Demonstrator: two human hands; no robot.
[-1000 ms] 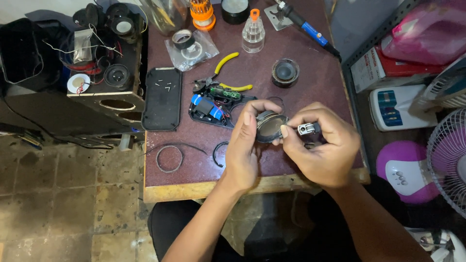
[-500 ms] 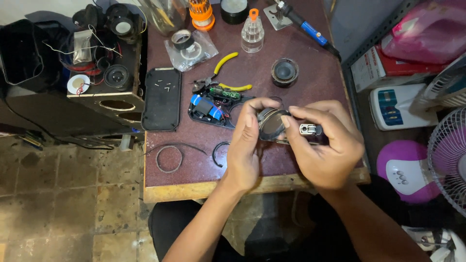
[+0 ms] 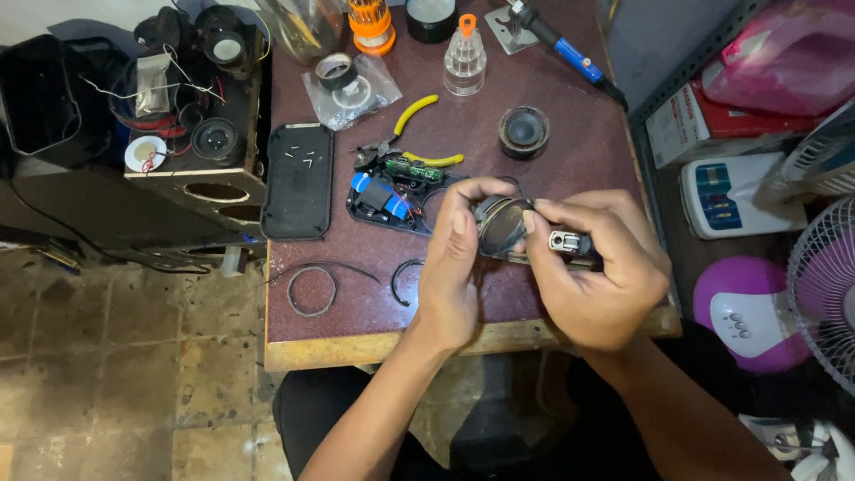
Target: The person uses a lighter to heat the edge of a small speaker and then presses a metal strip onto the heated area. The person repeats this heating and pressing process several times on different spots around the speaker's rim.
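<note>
Both hands work over the desk (image 3: pixel 570 134), a dark red top with a pale wooden front edge, close to that front edge and right of centre.

Left hand (image 3: pixel 456 267): fingers curled around the left side of a small round speaker (image 3: pixel 500 224), thumb on its near rim. Clamped on the speaker.

Right hand (image 3: pixel 595 272): fingers closed on the speaker's right side, index tip touching the rim. The same hand also pins a small metal part (image 3: pixel 566 241) against its palm. Grip closed on both; I cannot tell whether the part is joined to the speaker.

The speaker is held just above the desk between the two hands, dark dished face tilted up toward the camera.

Around it:
- Open circuit board (image 3: pixel 392 191) with a blue cell, just left of the left hand's fingertips.
- Yellow-handled pliers (image 3: pixel 419 134) just behind the board.
- Black flat cover (image 3: pixel 297 181) along the left edge, a few small screws lying on it.
- Two thin dark rings (image 3: pixel 312 289) near the front left corner.
- Second round speaker (image 3: pixel 524 131) behind the hands, well apart.
- Clear bottle (image 3: pixel 465 55) with orange cap, tape roll (image 3: pixel 338 71) in a plastic bag, and a blue-handled soldering iron (image 3: pixel 570 53) toward the back edge.

Off the desk: black speaker box (image 3: pixel 191 156) to the left, white fan (image 3: pixel 824 285) to the right.
</note>
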